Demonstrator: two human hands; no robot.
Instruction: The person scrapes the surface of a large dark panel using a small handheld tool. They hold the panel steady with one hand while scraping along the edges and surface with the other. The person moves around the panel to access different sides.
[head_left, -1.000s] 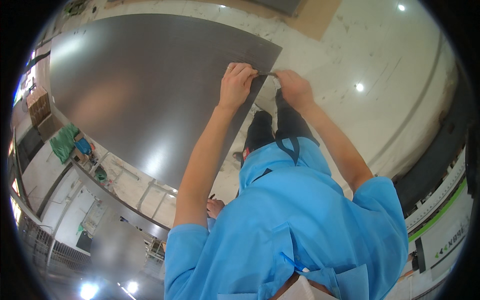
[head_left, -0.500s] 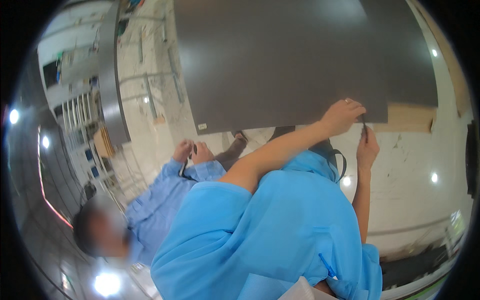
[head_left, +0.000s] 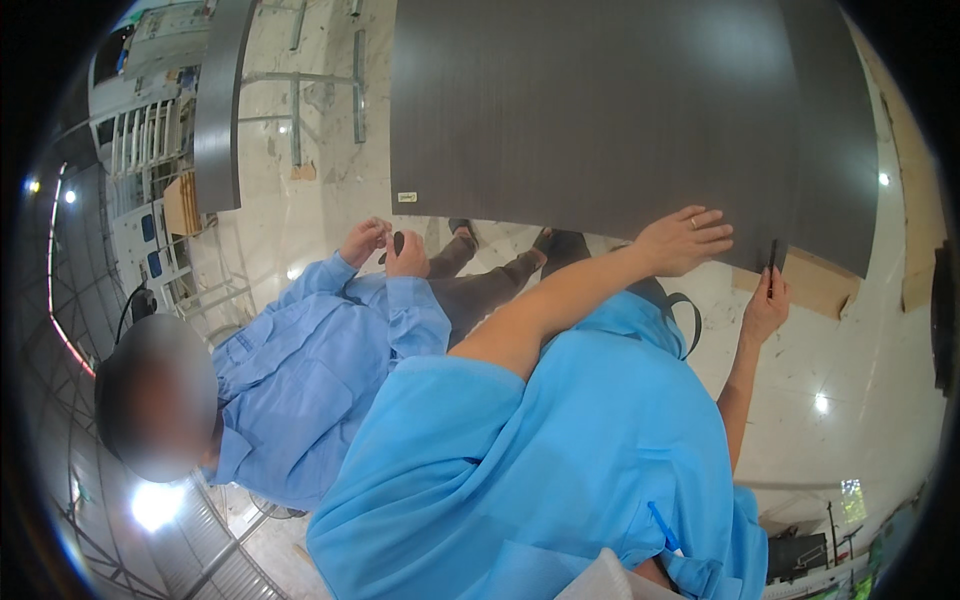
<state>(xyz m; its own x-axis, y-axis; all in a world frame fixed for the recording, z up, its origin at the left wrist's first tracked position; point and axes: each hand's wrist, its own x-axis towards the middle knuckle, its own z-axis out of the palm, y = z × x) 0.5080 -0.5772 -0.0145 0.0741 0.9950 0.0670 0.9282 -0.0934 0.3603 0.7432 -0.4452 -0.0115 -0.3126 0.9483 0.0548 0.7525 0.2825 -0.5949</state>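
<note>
Partly cut off: dark panel [head_left: 600, 120]; left hand [head_left: 686, 241] spread over it; right hand [head_left: 765, 310] pinching indistinct black object [head_left: 775, 256].

The short-sleeved shirt [head_left: 560, 430] is bright blue, with a blue pen [head_left: 663, 527]; the trousers [head_left: 650, 291] are dark; the left hand [head_left: 685, 242] bears a ring [head_left: 694, 223].

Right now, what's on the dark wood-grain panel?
The panel carries a pale label near one corner; the left hand lies over its near edge, hiding the surface beneath.
</note>
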